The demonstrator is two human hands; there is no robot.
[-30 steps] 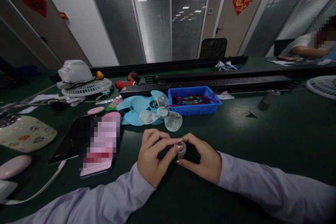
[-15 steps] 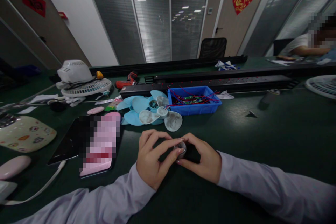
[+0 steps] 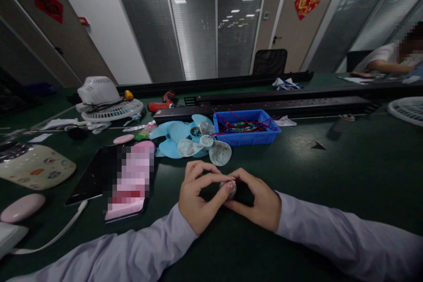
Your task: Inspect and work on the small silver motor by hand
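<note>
Between my two hands, above the dark green table, is a small round metal part [image 3: 233, 191], silvery and mostly covered by fingers. My left hand [image 3: 202, 200] pinches it, with the thumb on its near face and the index finger over its top. From the other side my right hand [image 3: 259, 199] grips it between thumb and fingertips. Just beyond the hands lie blue fan blades [image 3: 178, 134] with a dusty, pale fan blade [image 3: 220, 153] on top. What the part is exactly, I cannot make out.
A blue bin [image 3: 247, 137] of wired circuit boards stands behind the hands. Leftward are a pink-screened phone [image 3: 132, 180], a black tablet [image 3: 89, 176] and a white fan [image 3: 99, 92]. An orange drill [image 3: 161, 103] lies behind. Another person's arm [image 3: 386, 65] shows far right.
The view has shifted slightly, moving the scene a little right. My left thumb has slid up over the metal part, covering more of it. Both hands keep their grip.
</note>
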